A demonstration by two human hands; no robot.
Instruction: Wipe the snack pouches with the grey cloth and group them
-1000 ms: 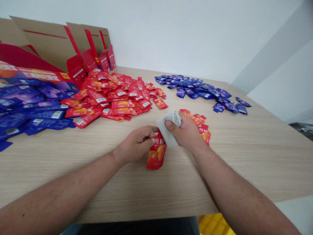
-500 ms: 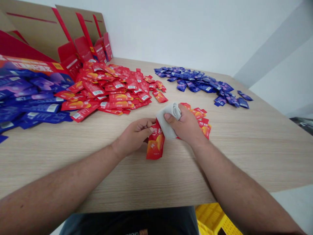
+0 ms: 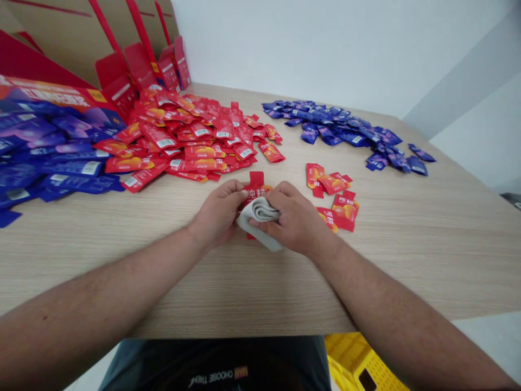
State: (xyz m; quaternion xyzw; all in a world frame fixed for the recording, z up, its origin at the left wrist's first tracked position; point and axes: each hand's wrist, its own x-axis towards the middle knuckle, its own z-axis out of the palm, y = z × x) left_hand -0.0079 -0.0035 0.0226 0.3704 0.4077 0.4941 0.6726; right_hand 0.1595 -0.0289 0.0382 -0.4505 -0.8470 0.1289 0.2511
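Left hand [image 3: 217,214]: curled; sachet [image 3: 255,190] is held at its edge.
Right hand [image 3: 291,220]: closed; folded cloth [image 3: 259,217] is gripped against the sachet.
Hidden: sachet's lower part, covered by cloth and hands.
Location: sachet is held over the table [image 3: 427,260], between the hands.
Change: cloth has been moved onto the sachet's middle.

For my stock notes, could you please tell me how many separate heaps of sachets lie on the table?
4: a large blue heap at far left, a red heap beside it, a blue heap at far right, and a small red group beyond the right hand.
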